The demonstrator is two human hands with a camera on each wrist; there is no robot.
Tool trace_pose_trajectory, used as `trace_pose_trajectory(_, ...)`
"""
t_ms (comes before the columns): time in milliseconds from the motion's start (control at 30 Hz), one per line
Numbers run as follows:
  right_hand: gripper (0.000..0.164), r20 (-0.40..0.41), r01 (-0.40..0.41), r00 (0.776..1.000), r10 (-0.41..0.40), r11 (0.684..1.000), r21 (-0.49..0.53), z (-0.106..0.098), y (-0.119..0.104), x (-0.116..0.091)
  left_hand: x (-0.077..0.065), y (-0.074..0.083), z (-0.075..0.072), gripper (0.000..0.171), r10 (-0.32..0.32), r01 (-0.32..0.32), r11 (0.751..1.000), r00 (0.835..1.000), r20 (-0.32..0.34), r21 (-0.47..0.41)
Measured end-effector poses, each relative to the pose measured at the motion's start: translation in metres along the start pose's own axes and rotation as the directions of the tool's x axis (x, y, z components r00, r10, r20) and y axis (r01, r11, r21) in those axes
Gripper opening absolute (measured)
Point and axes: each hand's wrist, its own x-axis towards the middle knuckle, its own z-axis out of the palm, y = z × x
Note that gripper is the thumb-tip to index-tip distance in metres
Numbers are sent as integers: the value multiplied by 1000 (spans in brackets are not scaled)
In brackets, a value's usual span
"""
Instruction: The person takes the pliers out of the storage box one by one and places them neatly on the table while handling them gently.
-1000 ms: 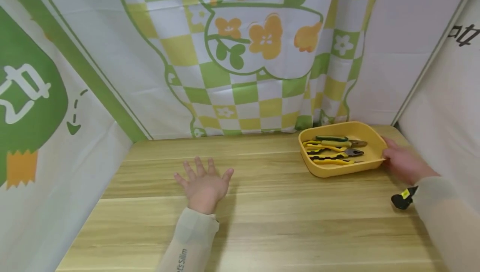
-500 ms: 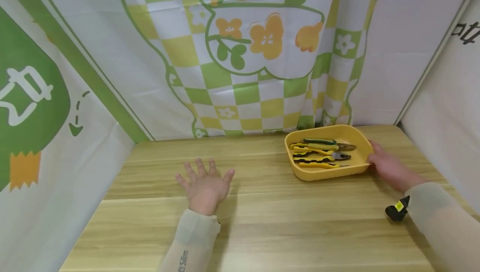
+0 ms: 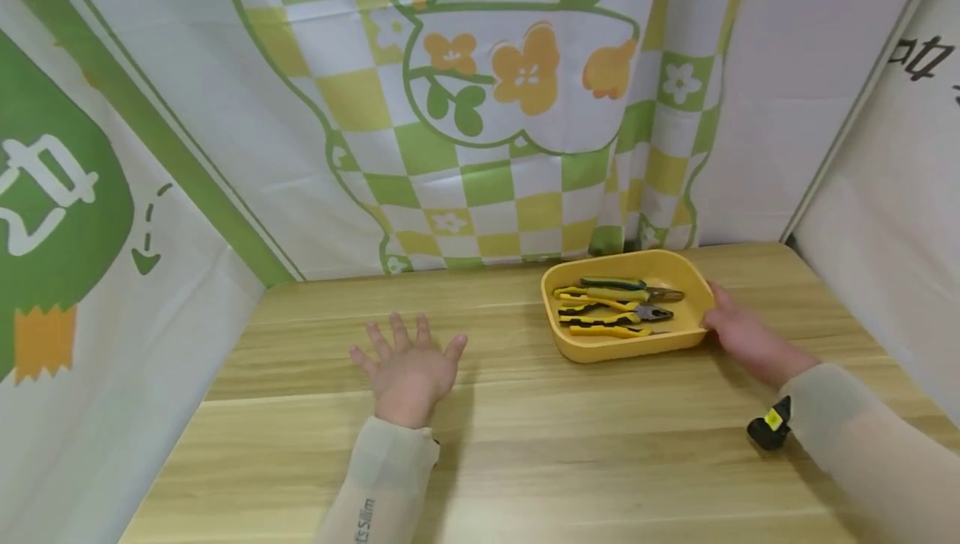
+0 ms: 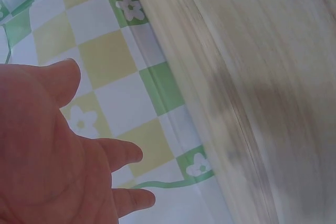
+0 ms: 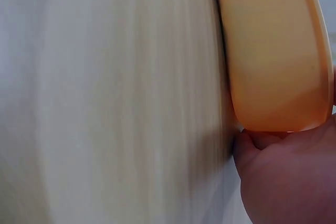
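Note:
A shallow yellow plastic tray [image 3: 630, 351] stands on the table, right of centre. Lying in it are several pliers [image 3: 652, 312], some with yellow-and-black handles and one with a dark green handle [image 3: 615, 283]. My right hand [image 3: 738, 336] grips the tray's right end; in the right wrist view the hand [image 5: 294, 177] is at the end wall, with a fingertip by the rim. Left of the tray, my left hand [image 3: 411, 373] is held with fingers spread and nothing in it. Its shadow falls on the wood beside it, and the left wrist view shows the palm [image 4: 52, 145].
The wooden table [image 3: 525, 461] runs back to a cloth curtain [image 3: 487, 194] with green and yellow checks. White printed walls stand at the left [image 3: 172, 294] and right [image 3: 885, 252]. A small black strap piece [image 3: 770, 426] hangs at the right cuff.
My right hand has slid the tray leftward along the back of the table, with the pliers riding in it. The left hand has stayed in place.

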Motion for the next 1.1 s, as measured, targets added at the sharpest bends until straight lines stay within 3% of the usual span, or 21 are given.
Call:
trace_pose_trajectory(367,78,24,52,998,-52,999,4,34,-9,-2,0,-5,6,85,-5,5,1000,1000,-6,-11)
trace_pose_trajectory(633,80,43,66,997,-66,998,-4,44,-14,2,1,-5,2,89,-10,10,1000,1000,-11,-11)
trace_pose_trajectory(1100,83,81,-3,997,0,999,41,54,-20,-1,2,-4,0,92,-11,11,1000,1000,-11,5)
